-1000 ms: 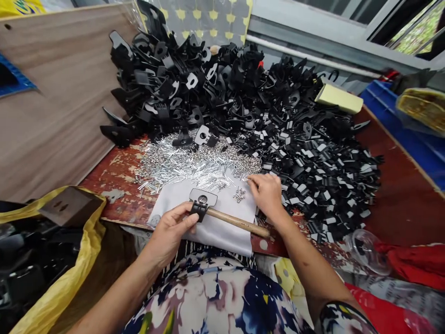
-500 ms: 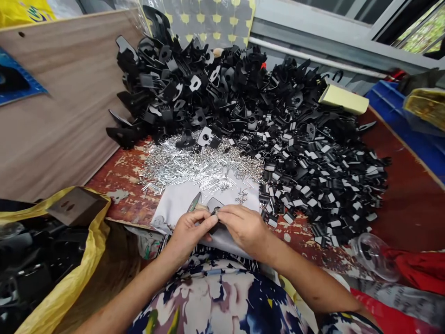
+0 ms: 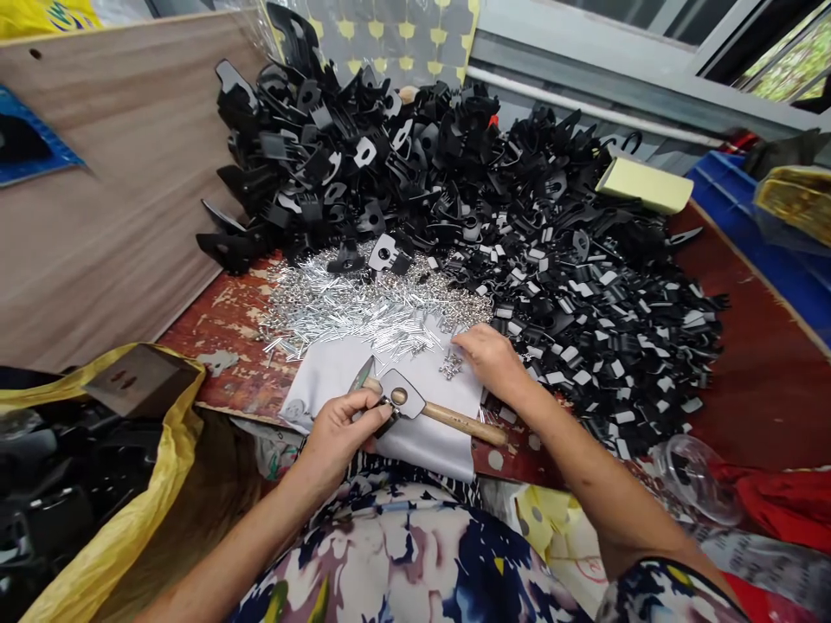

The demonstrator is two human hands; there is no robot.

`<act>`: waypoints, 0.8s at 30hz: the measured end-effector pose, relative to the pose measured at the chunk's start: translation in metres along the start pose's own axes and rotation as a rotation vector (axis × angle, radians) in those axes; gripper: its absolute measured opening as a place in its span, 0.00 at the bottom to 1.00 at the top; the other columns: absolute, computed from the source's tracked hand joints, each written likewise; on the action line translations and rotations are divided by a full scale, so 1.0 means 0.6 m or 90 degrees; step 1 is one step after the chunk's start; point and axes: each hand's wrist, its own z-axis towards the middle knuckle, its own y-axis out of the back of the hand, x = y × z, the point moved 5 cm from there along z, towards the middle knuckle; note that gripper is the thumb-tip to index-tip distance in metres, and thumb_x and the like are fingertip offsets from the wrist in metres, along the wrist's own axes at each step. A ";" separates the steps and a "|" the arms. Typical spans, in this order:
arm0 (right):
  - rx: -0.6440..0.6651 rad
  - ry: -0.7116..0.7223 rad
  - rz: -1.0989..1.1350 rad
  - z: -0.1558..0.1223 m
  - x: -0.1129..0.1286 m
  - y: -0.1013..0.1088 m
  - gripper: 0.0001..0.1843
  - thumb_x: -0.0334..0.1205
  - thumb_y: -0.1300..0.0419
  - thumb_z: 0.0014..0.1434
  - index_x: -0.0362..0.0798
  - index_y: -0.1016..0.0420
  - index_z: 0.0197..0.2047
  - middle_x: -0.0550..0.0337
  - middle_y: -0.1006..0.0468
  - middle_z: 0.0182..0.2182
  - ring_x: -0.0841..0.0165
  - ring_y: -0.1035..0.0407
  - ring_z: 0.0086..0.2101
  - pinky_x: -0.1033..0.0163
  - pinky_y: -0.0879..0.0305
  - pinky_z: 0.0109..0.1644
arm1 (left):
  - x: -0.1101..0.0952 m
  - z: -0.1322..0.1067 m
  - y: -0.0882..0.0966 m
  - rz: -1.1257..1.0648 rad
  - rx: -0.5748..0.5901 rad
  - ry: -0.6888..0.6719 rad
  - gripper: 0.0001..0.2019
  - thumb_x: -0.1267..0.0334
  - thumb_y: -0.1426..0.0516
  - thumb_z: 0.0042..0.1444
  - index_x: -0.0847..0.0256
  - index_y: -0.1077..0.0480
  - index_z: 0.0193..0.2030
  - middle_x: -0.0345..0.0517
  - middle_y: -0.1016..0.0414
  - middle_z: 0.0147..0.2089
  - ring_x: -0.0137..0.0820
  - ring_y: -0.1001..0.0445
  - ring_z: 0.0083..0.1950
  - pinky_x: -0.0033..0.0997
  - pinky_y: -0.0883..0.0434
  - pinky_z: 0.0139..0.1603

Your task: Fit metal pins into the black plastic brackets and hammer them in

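Note:
My left hand (image 3: 347, 424) pinches a black plastic part (image 3: 411, 394) by its toothed lower end. The part has a flat, pale grey face with a round hole, tilted over the white cloth (image 3: 331, 363). Under it lies a hammer, its wooden handle (image 3: 464, 423) pointing right and its head partly covered by the part and my fingers. My right hand (image 3: 497, 359) is over the cloth's right side, thumb and fingers pressed together beside a little cluster of small metal pieces (image 3: 450, 365). Whatever is between those fingertips is too small to make out.
Loose metal pins (image 3: 351, 311) are heaped behind the cloth. Larger black plastic parts (image 3: 389, 164) pile up at the back, smaller black pieces (image 3: 610, 346) at the right. A wooden board (image 3: 130, 173) bounds the left; a yellow bag (image 3: 175, 450) with black parts stands at front left.
My right hand has left the plastic part and moved right and away from me to the small metal cluster. The hammer handle is now uncovered. My left hand keeps the part.

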 end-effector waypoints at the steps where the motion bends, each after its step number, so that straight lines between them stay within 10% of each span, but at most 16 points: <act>1: 0.031 0.017 -0.044 0.011 -0.012 -0.006 0.15 0.23 0.47 0.65 0.45 0.19 0.40 0.51 0.18 0.34 0.61 0.29 0.41 0.57 0.31 0.48 | 0.001 0.000 -0.001 -0.021 0.003 0.010 0.16 0.53 0.33 0.47 0.60 0.29 0.21 0.37 0.41 0.24 0.27 0.41 0.25 0.25 0.38 0.21; 16: 0.036 -0.095 -0.061 0.028 -0.081 0.023 0.14 0.26 0.46 0.61 0.49 0.22 0.43 0.60 0.17 0.35 0.68 0.26 0.34 0.65 0.39 0.38 | 0.000 -0.008 0.031 -0.215 -0.054 0.062 0.17 0.56 0.29 0.44 0.63 0.30 0.22 0.34 0.38 0.24 0.20 0.42 0.21 0.21 0.38 0.20; 24: 0.074 -0.097 -0.130 0.014 -0.040 -0.010 0.13 0.24 0.46 0.61 0.46 0.23 0.39 0.51 0.19 0.34 0.63 0.27 0.35 0.61 0.41 0.41 | 0.003 -0.003 0.026 -0.178 -0.048 0.050 0.17 0.55 0.30 0.44 0.63 0.29 0.22 0.37 0.36 0.25 0.23 0.44 0.25 0.19 0.40 0.20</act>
